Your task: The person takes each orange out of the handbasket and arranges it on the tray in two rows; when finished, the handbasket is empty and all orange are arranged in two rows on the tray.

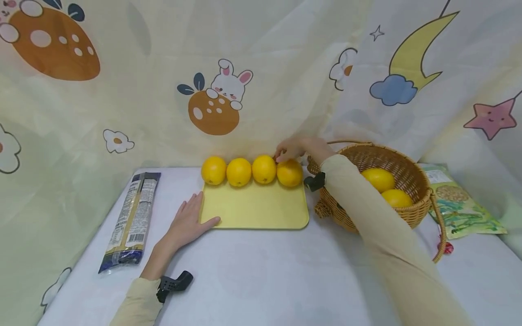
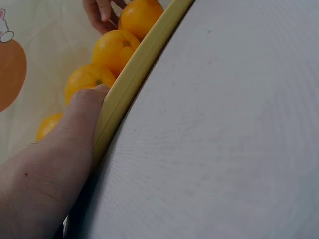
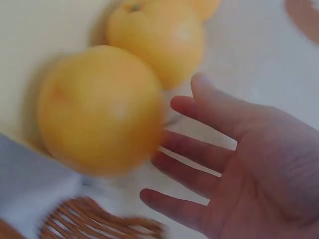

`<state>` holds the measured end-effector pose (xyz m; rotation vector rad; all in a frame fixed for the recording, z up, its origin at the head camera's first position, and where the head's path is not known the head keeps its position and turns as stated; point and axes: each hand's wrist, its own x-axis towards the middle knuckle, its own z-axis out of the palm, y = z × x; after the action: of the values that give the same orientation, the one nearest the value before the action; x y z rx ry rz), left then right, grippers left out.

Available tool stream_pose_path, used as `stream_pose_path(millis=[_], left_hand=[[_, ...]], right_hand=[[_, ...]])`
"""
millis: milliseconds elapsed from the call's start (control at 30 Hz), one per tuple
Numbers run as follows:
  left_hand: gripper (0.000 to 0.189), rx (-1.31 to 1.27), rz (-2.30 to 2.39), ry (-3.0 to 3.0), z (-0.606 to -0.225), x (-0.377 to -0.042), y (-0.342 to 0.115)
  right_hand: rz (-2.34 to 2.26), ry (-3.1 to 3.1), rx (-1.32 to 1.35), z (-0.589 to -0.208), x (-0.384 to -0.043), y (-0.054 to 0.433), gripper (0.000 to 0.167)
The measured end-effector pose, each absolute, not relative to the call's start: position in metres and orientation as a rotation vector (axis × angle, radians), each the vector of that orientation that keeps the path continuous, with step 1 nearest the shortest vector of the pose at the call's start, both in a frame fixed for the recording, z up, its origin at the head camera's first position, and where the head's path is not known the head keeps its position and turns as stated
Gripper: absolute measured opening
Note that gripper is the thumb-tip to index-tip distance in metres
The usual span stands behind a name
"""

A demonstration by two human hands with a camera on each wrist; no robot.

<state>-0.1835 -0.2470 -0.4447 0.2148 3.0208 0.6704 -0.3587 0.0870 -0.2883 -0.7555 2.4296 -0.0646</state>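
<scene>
A row of oranges lies along the far side of a yellow tray [image 1: 254, 209]: a leftmost orange [image 1: 214, 170], a second orange [image 1: 239, 172], a third orange [image 1: 264, 169] and a rightmost orange [image 1: 290, 173]. My left hand [image 1: 188, 221] rests at the tray's left edge, fingers straight, thumb over the near corner. Behind the rightmost orange is my right hand [image 1: 301, 148]. In the right wrist view its fingers are loosely spread, with the fingertips [image 3: 158, 158] right at the side of that orange [image 3: 102, 110] and nothing gripped.
Right of the tray stands a wicker basket [image 1: 403, 168] with two more oranges [image 1: 378, 179] showing inside; my right forearm passes in front of it. A green packet [image 1: 465, 206] lies beyond it. At the left is a long dark packet [image 1: 132, 217]. A printed cloth [image 1: 281, 81] hangs behind.
</scene>
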Motion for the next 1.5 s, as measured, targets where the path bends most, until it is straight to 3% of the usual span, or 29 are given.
stream_pose_path(millis=[200,333,667,1300,1500], left_hand=[[0.108,0.243,0.669,3.015,-0.450,-0.184,-0.243],[0.108,0.250,0.651,3.020,-0.450,-0.186,-0.245],[0.108,0.233,0.658,3.030,-0.451,-0.187,-0.250],[0.108,0.224,0.680,3.014,-0.452,-0.187,-0.244],[0.108,0.217,0.645,3.026,-0.450,-0.186,-0.248]], right_hand=[[-0.293,2.479,-0.917,-0.247,-0.315,0.140,0.040],[-0.521,2.513,-0.827,-0.232,-0.295,0.196,0.039],[-0.866,2.377,-0.560,-0.249,-0.296,0.299,0.045],[-0.557,2.099,-0.539,-0.255,-0.330,0.305,0.056],[-0.487,2.048,-0.401,-0.267,-0.338,0.301,0.065]])
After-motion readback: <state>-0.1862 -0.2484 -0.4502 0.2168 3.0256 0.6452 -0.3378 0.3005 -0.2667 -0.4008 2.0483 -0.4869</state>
